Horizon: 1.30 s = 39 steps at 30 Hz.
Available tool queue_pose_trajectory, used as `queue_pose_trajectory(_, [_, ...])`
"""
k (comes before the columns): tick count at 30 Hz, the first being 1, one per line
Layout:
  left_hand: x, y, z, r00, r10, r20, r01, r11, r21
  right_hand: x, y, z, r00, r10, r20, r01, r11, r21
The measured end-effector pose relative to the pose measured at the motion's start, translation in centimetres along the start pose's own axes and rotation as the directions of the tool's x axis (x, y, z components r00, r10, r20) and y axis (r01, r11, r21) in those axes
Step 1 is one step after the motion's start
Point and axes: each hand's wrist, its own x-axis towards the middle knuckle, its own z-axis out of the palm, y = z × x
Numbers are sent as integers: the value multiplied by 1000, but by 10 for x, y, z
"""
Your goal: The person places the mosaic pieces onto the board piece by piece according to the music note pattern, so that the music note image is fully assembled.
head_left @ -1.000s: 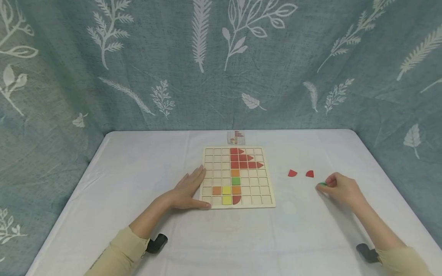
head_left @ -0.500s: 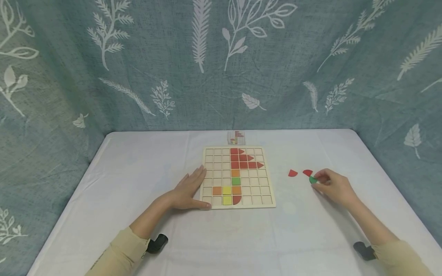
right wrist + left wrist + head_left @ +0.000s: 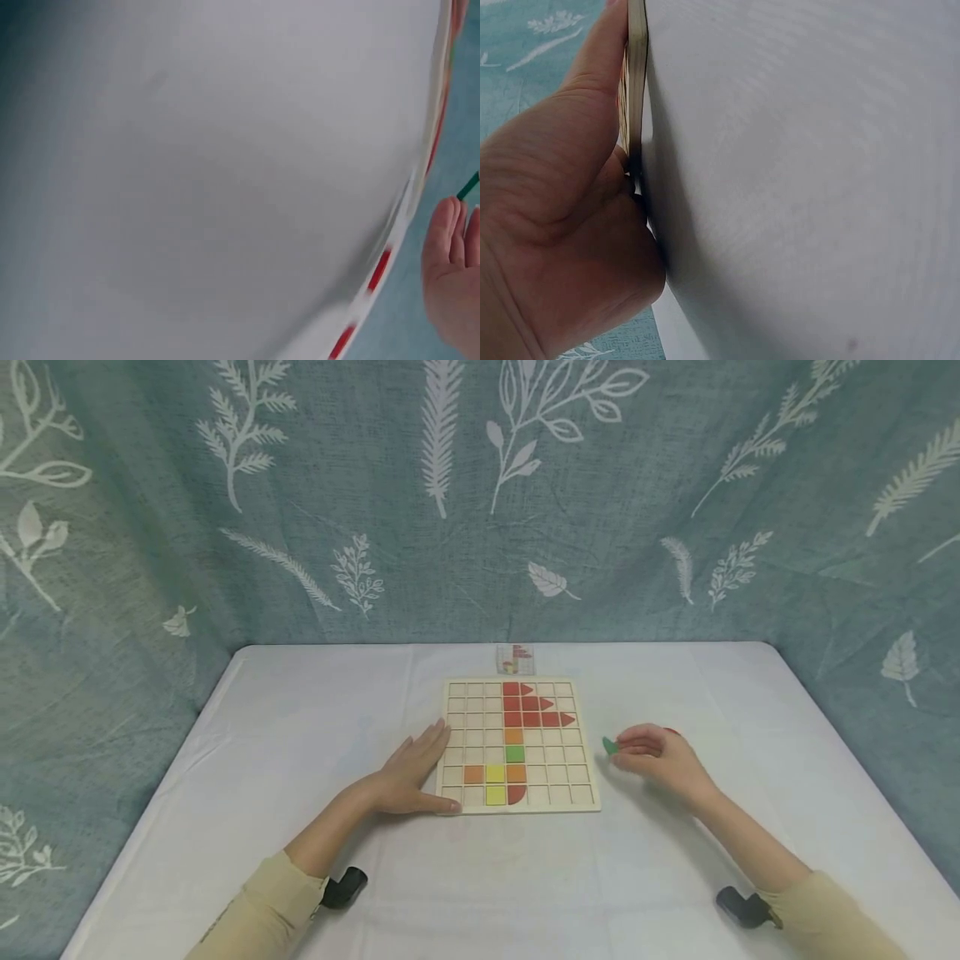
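A pale wooden grid board [image 3: 555,777] lies flat on the table. Its cells hold red, orange, yellow and green flat pieces, with a red round-cornered piece [image 3: 516,794] in the bottom row. My left hand [image 3: 408,777] rests along the board's left side, fingers straight, thumb at the lower left corner. In the left wrist view, that hand [image 3: 570,202] lies against the board's edge [image 3: 635,90]. Just right of the board, my right hand [image 3: 663,764] pinches a green curved piece [image 3: 610,745] above the table. The right wrist view shows this green piece [image 3: 469,185] at the fingertips.
A small pattern card [image 3: 515,659] lies behind the board. Two red pieces lie on the table in the right wrist view, an upper red piece [image 3: 380,270] and a lower red piece [image 3: 343,341]; my right hand mostly hides them from the head view. A patterned curtain [image 3: 450,568] hangs behind.
My right hand has moved left with the green piece, past the loose red pieces toward the board's right edge. My left hand has stayed in place.
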Motion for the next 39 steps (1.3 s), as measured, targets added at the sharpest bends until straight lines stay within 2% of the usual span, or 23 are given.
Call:
queue_pose_trajectory(5, [1,0,0,1000,-3,0,3,1000,2,4,-22,36,997,-29,70,25,998,57])
queue_pose_trajectory(7, [1,0,0,1000,-5,0,5,1000,1,5,-31,51,993,-51,107,46,998,49])
queue_pose_trajectory(10, [1,0,0,1000,-7,1,7,1000,0,7,-47,74,980,-89,179,89,996,8])
queue_pose_trajectory(12, [2,0,0,1000,-6,4,6,1000,0,8,-56,88,962,-142,233,153,988,-30])
queue_pose_trajectory(15, [2,0,1,1000,-4,11,4,1000,-1,11,-67,107,916,-259,305,294,953,-72])
queue_pose_trajectory(19, [3,0,2,1000,3,16,-3,1000,-1,14,-75,125,834,-403,377,479,868,-134])
queue_pose_trajectory(22, [2,0,2,1000,8,13,-8,1000,-5,17,-78,132,785,-460,414,566,804,-180])
queue_pose_trajectory(27, [1,0,0,1000,14,11,-13,1000,-11,18,-81,135,731,-522,439,649,731,-212])
queue_pose_trajectory(35, [1,-1,-1,1000,19,9,-19,1000,1,11,-87,136,705,-571,420,703,641,-308])
queue_pose_trajectory(39, [1,-2,-1,1000,17,9,-17,1000,1,11,-88,138,714,-575,398,698,629,-343])
